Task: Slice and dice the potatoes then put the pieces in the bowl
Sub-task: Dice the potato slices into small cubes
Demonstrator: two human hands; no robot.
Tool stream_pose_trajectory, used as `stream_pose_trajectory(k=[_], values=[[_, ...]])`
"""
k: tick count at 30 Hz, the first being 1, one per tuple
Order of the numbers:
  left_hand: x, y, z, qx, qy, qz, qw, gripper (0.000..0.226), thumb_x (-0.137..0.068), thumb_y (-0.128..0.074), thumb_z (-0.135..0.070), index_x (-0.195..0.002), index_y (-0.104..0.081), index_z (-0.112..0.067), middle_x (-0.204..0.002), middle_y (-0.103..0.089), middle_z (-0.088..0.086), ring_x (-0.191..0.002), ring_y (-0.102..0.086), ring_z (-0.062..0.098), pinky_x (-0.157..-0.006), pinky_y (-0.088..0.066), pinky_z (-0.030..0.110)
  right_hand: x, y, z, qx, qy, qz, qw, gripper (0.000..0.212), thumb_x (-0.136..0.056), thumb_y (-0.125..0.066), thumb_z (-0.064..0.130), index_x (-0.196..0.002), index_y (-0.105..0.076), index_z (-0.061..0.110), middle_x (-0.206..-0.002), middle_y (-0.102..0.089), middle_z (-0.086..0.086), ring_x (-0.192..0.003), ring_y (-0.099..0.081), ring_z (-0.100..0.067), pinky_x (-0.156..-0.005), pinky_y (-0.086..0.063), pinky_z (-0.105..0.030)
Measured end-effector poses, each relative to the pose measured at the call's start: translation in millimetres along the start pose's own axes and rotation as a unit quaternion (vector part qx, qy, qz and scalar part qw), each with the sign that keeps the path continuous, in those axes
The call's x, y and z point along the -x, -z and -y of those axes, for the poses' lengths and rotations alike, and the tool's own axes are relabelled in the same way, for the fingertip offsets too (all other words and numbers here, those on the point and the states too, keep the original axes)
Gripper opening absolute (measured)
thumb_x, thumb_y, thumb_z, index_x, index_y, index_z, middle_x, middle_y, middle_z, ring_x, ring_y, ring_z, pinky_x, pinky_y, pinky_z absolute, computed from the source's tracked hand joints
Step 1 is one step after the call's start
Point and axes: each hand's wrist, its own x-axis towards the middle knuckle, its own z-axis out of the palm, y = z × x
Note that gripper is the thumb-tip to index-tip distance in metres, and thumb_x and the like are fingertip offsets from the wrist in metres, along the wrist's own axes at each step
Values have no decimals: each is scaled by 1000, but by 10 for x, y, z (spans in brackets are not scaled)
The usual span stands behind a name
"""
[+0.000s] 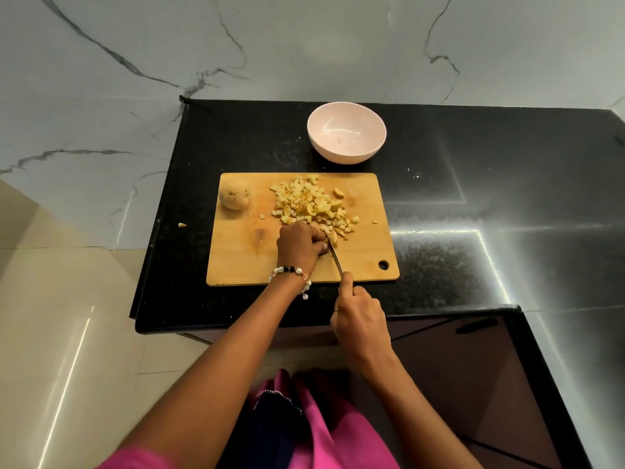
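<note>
left hand (299,245) fingers curled on a potato bit, right hand (358,316) gripping the knife (333,253) beside them, diced pile (313,206) and whole potato (234,198) on the board (365,245), bowl (346,137) behind on the desk (473,198)

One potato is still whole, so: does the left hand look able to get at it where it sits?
Probably yes. The whole potato sits alone at the cutting board's far left corner, with bare board between it and the left hand, which first must release the piece it holds.
</note>
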Motion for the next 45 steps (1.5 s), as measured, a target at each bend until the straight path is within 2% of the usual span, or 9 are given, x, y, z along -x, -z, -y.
stream_pose_trajectory(k=[3, 5, 11, 22, 32, 35, 39, 42, 45], values=[[24, -6, 11, -12, -6, -3, 1000, 21, -72, -78, -12, -93, -75, -9, -94, -74, 5, -88, -67, 15, -83, -52, 25, -181, 55, 3, -31, 27, -5, 999, 57, -87, -44, 3, -142, -30, -4, -95, -61, -22, -75, -59, -40, -55, -29, -35], [39, -10, 14, -16, -12, -7, 1000, 22, -74, -77, -12, -95, -75, -8, -95, -73, 7, -90, -67, 17, -82, -51, 25, -217, 61, -27, -57, 27, -24, 998, 58, -91, -38, 6, -146, -23, -1, -101, -60, -21, -83, -58, -38, -60, -29, -35], [34, 40, -4, -39, -3, 3, 999, 24, -76, -75, -7, -100, -73, -6, -98, -72, 10, -95, -65, 22, -86, -52, 33, -159, 59, -24, -92, 35, -46, 994, 50, -90, -40, 8, -139, -36, 0, -85, -62, -18, -73, -56, -37, -57, -27, -34], [1, 74, 3, -37, -5, -3, 999, 17, -74, -78, -15, -89, -76, -9, -89, -74, 6, -87, -67, 19, -81, -53, 32, -186, 32, 137, -54, 10, -3, 998, 59, -88, -38, 3, -144, -22, -2, -98, -60, -18, -83, -58, -37, -60, -29, -34], [19, 79, 5, -31, -10, -9, 999, 14, -75, -77, -15, -88, -77, -10, -89, -74, 5, -87, -66, 16, -79, -53, 28, 95, -123, 101, -20, 10, -16, 1000, 56, -56, -76, -4, -109, -62, -10, -54, -54, -11, -34, -49, -29, -35, -21, -27], [49, 95, -20, -37, -10, -5, 999, 13, -76, -77, -13, -88, -77, -10, -89, -74, 4, -87, -67, 16, -80, -53, 29, 56, -62, 45, -8, -9, -13, 1000, 53, -68, -71, 1, -119, -58, -8, -62, -58, -14, -44, -54, -33, -39, -25, -32], [33, 151, -71, -36, 11, 13, 999, 13, -75, -78, -10, -87, -76, -10, -89, -73, 5, -85, -66, 14, -82, -52, 25, -196, 33, 14, -80, 1, -23, 997, 50, -94, -40, 12, -143, -33, 5, -89, -63, -18, -76, -58, -36, -57, -27, -34], [-25, 207, -64, -13, 23, 26, 999, 11, -76, -76, -4, -85, -76, -10, -85, -74, 4, -72, -63, 7, -81, -52, 18, -241, 168, -52, -125, 23, -62, 990, 43, -96, -41, 15, -138, -41, 8, -82, -65, -16, -72, -57, -35, -56, -27, -33], [-17, 267, -8, 4, -5, 10, 1000, 19, -80, -69, 1, -93, -76, -11, -96, -73, 3, -90, -65, 9, -81, -43, 11, -195, 268, -241, -167, 50, -77, 982, 38, -96, -45, 21, -132, -53, 11, -71, -66, -11, -62, -57, -31, -52, -35, -35]])
